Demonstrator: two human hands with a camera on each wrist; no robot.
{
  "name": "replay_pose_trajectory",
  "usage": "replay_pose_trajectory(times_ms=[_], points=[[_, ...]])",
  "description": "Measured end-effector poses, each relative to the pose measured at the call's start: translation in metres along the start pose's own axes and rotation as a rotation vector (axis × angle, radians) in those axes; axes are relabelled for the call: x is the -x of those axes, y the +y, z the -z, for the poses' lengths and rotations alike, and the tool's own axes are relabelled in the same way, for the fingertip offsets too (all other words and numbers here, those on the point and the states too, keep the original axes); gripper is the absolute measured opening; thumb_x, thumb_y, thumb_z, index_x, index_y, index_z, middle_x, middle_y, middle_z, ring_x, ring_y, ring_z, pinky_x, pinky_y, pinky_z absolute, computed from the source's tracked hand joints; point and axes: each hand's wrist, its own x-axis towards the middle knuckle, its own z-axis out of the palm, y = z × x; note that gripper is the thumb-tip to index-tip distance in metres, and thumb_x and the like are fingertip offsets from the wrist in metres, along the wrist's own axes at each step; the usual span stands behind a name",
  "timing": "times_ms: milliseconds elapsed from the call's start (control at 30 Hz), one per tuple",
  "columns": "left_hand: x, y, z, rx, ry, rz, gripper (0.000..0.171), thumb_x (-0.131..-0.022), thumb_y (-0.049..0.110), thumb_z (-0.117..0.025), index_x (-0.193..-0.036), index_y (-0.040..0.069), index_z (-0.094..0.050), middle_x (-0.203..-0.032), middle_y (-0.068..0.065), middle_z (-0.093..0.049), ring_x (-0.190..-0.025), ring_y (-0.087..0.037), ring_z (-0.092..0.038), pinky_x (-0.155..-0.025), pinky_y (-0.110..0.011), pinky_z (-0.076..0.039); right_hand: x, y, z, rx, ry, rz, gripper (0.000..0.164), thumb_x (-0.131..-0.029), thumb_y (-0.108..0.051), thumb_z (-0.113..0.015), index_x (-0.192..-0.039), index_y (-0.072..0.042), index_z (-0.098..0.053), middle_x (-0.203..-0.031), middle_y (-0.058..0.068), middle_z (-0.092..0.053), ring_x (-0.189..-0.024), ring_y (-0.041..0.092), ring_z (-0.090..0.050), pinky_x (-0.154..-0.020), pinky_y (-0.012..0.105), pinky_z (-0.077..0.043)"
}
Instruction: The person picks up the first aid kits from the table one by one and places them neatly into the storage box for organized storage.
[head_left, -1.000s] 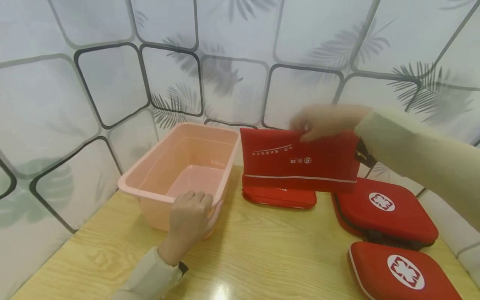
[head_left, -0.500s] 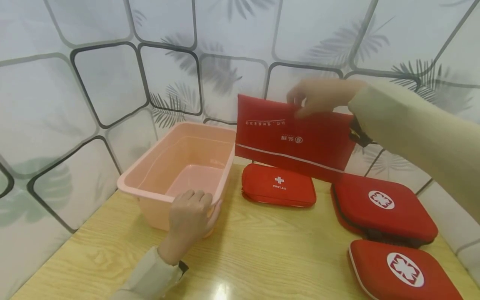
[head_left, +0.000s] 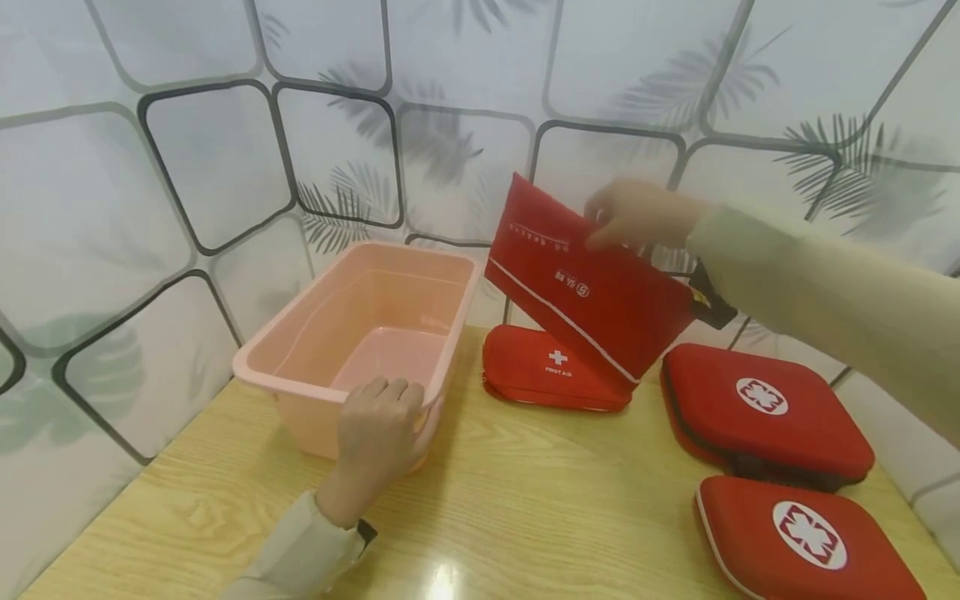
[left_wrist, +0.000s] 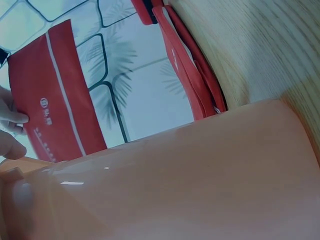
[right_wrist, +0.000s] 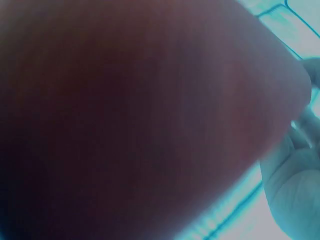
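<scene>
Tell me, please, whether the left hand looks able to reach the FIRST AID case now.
Probably not: the left hand grips the pink basin, though the near side of the FIRST AID case looks mostly free.

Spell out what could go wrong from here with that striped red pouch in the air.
1. The right hand pinches the striped red pouch by one edge only, so it might slip or swing.
2. The pouch hangs tilted; if carried over the pink bin, a corner could snag on the rim.
3. The left hand grips that rim; a careless tug could shift the bin.
</scene>
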Motion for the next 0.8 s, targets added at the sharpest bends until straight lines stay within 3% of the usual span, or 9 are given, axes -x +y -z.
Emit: replay_pose_trajectory(times_ms=[233,400,567,700,800], points=[[0.0,0.0,0.0,-0.004,0.006,-0.001,0.044,-0.09,0.033,-0.04,-0.055,0.007,-0.047,-0.049,-0.001,-0.044,-0.044,-0.017,-0.037,-0.041,-0.027,-0.03,0.007,0.005,-0.026,-0.182,0.092,-0.09,0.028,-0.085,-0.013,-0.06,-0.107,0.005,-0.059,-0.1,0.022,-0.067,-0.07,0.019,-0.062,-0.058,0.029,-0.05],[0.0,0.0,-0.001,-0.008,0.008,-0.006,0.045,-0.091,0.033,-0.039,-0.055,0.007,-0.047,-0.049,-0.001,-0.044,-0.044,-0.017,-0.037,-0.041,-0.027,-0.03,0.012,0.006,-0.035,-0.278,0.103,-0.141,0.031,-0.088,-0.015,-0.058,-0.111,0.006,-0.059,-0.104,0.021,-0.067,-0.077,0.021,-0.063,-0.065,0.028,-0.053],[0.0,0.0,-0.001,-0.01,0.013,-0.01,0.045,-0.091,0.033,-0.039,-0.055,0.007,-0.047,-0.049,-0.001,-0.043,-0.044,-0.017,-0.036,-0.041,-0.027,-0.03,0.019,0.005,-0.04,-0.445,0.089,-0.185,0.032,-0.09,-0.015,-0.055,-0.115,0.005,-0.057,-0.106,0.016,-0.065,-0.086,0.021,-0.062,-0.076,0.028,-0.054],[0.0,0.0,-0.002,-0.012,0.02,-0.006,0.044,-0.09,0.033,-0.039,-0.055,0.008,-0.046,-0.049,-0.001,-0.042,-0.043,-0.017,-0.035,-0.041,-0.027,-0.03,0.023,0.004,-0.043,-0.576,0.07,-0.214,0.038,-0.092,-0.017,-0.053,-0.123,0.004,-0.052,-0.12,0.017,-0.06,-0.099,0.023,-0.061,-0.092,0.035,-0.05],[0.001,0.0,-0.002,-0.012,0.021,-0.003,0.043,-0.09,0.033,-0.04,-0.055,0.008,-0.047,-0.049,-0.001,-0.044,-0.044,-0.017,-0.036,-0.041,-0.027,-0.03,0.024,0.006,-0.043,-0.596,0.062,-0.234,0.045,-0.092,-0.022,-0.054,-0.13,0.001,-0.048,-0.131,0.018,-0.052,-0.112,0.029,-0.053,-0.1,0.04,-0.045]])
